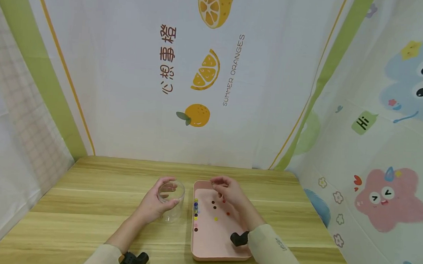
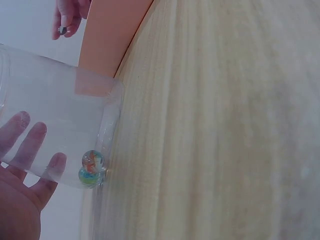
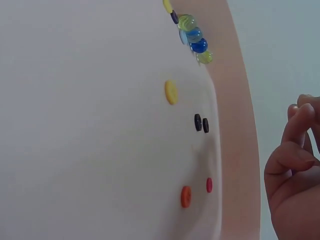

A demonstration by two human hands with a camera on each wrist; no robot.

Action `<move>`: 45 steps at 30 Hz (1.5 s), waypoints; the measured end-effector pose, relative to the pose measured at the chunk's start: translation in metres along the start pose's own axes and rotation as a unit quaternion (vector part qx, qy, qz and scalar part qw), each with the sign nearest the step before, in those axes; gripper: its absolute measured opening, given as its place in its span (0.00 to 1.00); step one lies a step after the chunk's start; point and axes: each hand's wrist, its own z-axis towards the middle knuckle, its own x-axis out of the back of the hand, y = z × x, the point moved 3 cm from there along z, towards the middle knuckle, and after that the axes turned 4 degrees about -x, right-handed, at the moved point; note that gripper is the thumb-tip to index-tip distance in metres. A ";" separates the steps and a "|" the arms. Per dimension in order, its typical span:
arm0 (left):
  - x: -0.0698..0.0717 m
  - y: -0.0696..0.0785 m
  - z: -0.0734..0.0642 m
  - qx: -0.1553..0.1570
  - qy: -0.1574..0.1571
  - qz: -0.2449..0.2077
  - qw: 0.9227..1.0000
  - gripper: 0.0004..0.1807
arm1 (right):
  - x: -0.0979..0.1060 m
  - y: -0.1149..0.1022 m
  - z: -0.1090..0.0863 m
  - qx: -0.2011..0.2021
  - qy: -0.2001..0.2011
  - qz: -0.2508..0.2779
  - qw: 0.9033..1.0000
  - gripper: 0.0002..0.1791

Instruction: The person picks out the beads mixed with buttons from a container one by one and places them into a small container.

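Curling round a clear cup (image 1: 172, 215), the left hand (image 1: 154, 204) is holding it about upright, left of the pink tray (image 1: 220, 244). Over the tray's far end, the right hand (image 1: 230, 193) is pinching a small dark thing (image 2: 62, 30) in its fingertips. I cannot tell if it is a button or a marble.

It might end up slipping out, because just the tips are gripping it, and a round thing could go rolling off the table (image 1: 85, 205). A bump could send the cup tipping and its marbles spilling.

Two cup marbles (image 2: 93, 161) are sitting at the bottom. In the tray, four marbles (image 3: 198, 46) are resting along the left wall, with four buttons (image 1: 196, 229) lying nearer: two black, one yellow, one pink. To their right, five more are lying: one yellow button (image 3: 171, 92), two black buttons (image 3: 198, 122), one orange button (image 3: 186, 197) and one red button (image 3: 209, 185).
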 end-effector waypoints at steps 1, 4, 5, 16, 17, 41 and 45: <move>0.000 0.000 0.000 0.000 0.000 0.000 1.000 0.37 | 0.000 0.000 0.000 0.004 0.002 0.001 1.000 0.15; 0.000 0.000 0.000 -0.001 0.000 0.001 1.000 0.37 | 0.001 -0.002 0.000 0.010 0.008 0.009 1.000 0.15; 0.000 0.000 0.000 -0.002 -0.001 0.001 1.000 0.37 | 0.002 -0.003 0.000 0.010 0.011 0.013 1.000 0.15; 0.000 0.000 0.000 0.000 -0.001 0.004 1.000 0.37 | 0.002 -0.020 -0.003 0.019 0.033 0.035 0.999 0.15; 0.000 0.000 0.000 0.000 -0.001 0.005 1.000 0.37 | 0.002 -0.022 -0.003 0.023 0.033 0.037 0.999 0.15; 0.001 0.002 0.000 0.013 -0.004 0.000 1.000 0.37 | -0.018 -0.064 -0.008 0.073 -0.001 0.093 0.993 0.16; 0.001 0.002 0.000 0.016 -0.004 0.000 1.000 0.36 | -0.025 -0.074 -0.011 0.079 -0.014 0.097 0.992 0.17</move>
